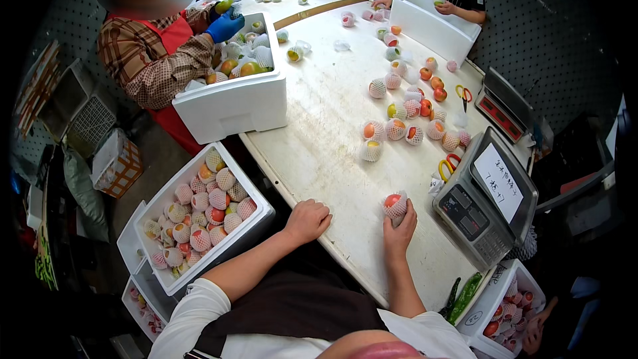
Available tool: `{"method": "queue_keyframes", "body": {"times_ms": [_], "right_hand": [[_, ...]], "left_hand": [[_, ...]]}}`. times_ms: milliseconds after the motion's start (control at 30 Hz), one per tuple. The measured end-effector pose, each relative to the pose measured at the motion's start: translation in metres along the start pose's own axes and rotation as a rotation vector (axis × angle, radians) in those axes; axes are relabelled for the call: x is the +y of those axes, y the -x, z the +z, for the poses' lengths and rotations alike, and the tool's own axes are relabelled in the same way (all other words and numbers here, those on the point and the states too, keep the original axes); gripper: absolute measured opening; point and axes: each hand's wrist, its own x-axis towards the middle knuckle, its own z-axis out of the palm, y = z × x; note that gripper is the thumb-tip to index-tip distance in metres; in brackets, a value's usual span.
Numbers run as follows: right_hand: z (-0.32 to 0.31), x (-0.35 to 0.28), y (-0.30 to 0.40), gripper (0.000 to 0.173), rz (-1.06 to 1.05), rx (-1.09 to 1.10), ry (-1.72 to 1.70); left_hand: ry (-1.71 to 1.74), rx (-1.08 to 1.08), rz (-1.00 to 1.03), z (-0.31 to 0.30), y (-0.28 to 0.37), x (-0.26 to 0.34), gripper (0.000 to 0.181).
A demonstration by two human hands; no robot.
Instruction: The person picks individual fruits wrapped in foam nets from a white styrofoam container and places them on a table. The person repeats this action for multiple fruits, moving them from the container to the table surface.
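My right hand [400, 224] holds a red tomato in a white foam net [395, 205] just over the near part of the white table [339, 169]. At the table's near edge rests my left hand [308, 220], its fingers curled, with no object visible in it. Several net-wrapped tomatoes [396, 129] lie farther up the table, among a few bare red ones [439, 94]. To the left of my left arm, an open white foam box [172, 284] is full of tomatoes in foam nets [200, 240].
A digital scale [468, 214] with a written paper, scissors [447, 165] and green peppers [466, 296] line the right side. Another foam box [523, 271] sits below right. One person in blue gloves [227, 25] works at a box [234, 102]; others stand at the far end.
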Motion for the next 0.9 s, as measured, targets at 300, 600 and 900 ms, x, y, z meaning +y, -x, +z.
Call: {"method": "queue_keyframes", "body": {"times_ms": [300, 600, 900], "right_hand": [[0.0, 0.002, 0.0, 0.069, 0.022, -0.016, -0.035], [0.0, -0.001, -0.002, 0.068, 0.019, 0.005, -0.019], [0.001, 0.002, -0.001, 0.072, -0.004, -0.005, -0.017]], "left_hand": [[0.002, 0.004, 0.008, -0.001, -0.001, 0.0, 0.022], [0.001, -0.05, -0.024, -0.004, -0.003, 0.002, 0.022], [0.211, -0.191, -0.294, -0.015, -0.019, -0.008, 0.02]]}}
